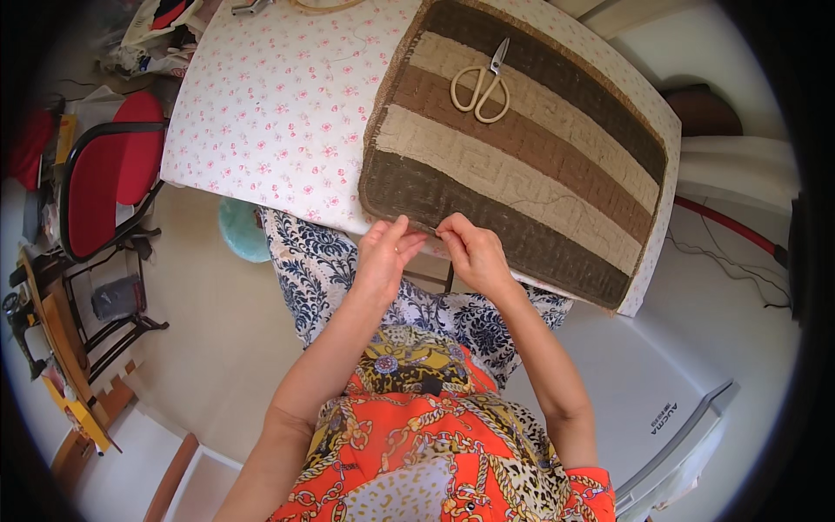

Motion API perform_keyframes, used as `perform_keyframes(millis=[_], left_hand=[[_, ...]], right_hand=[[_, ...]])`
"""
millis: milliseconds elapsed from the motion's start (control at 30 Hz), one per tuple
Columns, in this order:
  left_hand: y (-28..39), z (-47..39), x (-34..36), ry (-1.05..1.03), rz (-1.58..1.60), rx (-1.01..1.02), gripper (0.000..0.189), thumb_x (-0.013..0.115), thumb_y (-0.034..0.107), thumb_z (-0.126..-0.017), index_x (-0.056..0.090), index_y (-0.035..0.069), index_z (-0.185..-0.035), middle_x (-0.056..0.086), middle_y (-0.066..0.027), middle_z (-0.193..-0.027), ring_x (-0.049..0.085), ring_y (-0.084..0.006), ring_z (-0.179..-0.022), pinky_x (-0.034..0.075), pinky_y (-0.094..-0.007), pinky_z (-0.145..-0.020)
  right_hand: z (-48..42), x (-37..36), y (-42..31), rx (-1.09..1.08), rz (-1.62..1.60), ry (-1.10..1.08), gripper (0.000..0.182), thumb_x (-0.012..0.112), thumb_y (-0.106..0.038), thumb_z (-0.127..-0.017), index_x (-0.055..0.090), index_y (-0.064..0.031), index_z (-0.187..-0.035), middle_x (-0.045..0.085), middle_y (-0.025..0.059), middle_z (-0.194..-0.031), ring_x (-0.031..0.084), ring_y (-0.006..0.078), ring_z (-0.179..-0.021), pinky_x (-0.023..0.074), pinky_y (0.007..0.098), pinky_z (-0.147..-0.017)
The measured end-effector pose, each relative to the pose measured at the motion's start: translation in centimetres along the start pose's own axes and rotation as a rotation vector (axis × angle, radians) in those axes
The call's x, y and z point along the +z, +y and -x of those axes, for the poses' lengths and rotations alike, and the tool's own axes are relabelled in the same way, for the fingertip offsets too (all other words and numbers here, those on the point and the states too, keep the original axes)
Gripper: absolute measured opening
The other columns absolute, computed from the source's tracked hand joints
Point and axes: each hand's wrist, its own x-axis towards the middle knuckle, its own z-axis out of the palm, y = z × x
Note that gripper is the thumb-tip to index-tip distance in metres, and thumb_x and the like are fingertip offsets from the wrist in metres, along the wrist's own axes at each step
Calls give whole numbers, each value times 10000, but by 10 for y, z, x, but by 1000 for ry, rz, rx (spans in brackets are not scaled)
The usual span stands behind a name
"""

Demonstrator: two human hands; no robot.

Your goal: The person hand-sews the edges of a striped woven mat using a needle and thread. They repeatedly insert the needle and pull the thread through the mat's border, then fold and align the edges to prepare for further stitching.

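Note:
A striped mat (515, 153) in dark brown, beige and brown, with a bound border, lies on the table before me. My left hand (386, 253) has its thumb over the mat's near edge and its fingers beneath. Just to the right, my right hand (475, 253) is at the same edge, thumb and forefinger pinched together. Anything as thin as a needle or thread between those fingertips is too small to make out. Scissors (486, 91) with cream looped handles rest on the mat's upper part, blades slightly apart. A fine loose thread (554, 199) trails over a beige stripe.
A floral cloth (280, 117) covers the table. Left of it stands a red chair (98, 176) with black arms, and a sewing machine (25, 326) is farther left. A teal basin (242, 228) sits below the table edge. At lower right is a white AUCMA appliance (607, 372).

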Motion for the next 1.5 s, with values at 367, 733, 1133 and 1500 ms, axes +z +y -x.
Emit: perform_keyframes(millis=[367,733,1133,1500], left_hand=[[-5,-11,-2,-12,27,-74,206,568,170,-890,523,23,-1026,609,-119,-959,608,-231,-869,506,-387,-807],[-7,-10,-3,-34,-2,-41,211,602,216,-888,529,59,-1009,618,-85,-936,610,-187,-844,514,-336,-770],[-7,-19,-2,-33,103,-178,155,578,152,-890,535,16,-948,617,-132,-900,602,-221,-813,504,-374,-787],[-17,-23,-12,-111,136,-149,170,550,125,-911,527,37,-1054,590,-97,-1038,570,-191,-964,491,-358,-858]], right_hand=[[0,-16,0,105,-153,-117,76,523,-104,-873,553,-45,-910,615,135,-721,625,273,-653,468,341,-596],[-2,-26,-1,91,-197,-177,119,527,-87,-865,592,-24,-941,614,120,-719,602,194,-625,469,298,-596],[-4,-15,13,37,-225,-129,79,514,-76,-895,562,-29,-936,575,62,-722,516,129,-626,434,268,-587],[1,-5,2,88,-78,-79,61,519,-80,-898,532,-47,-948,538,106,-705,512,172,-597,430,285,-577]])
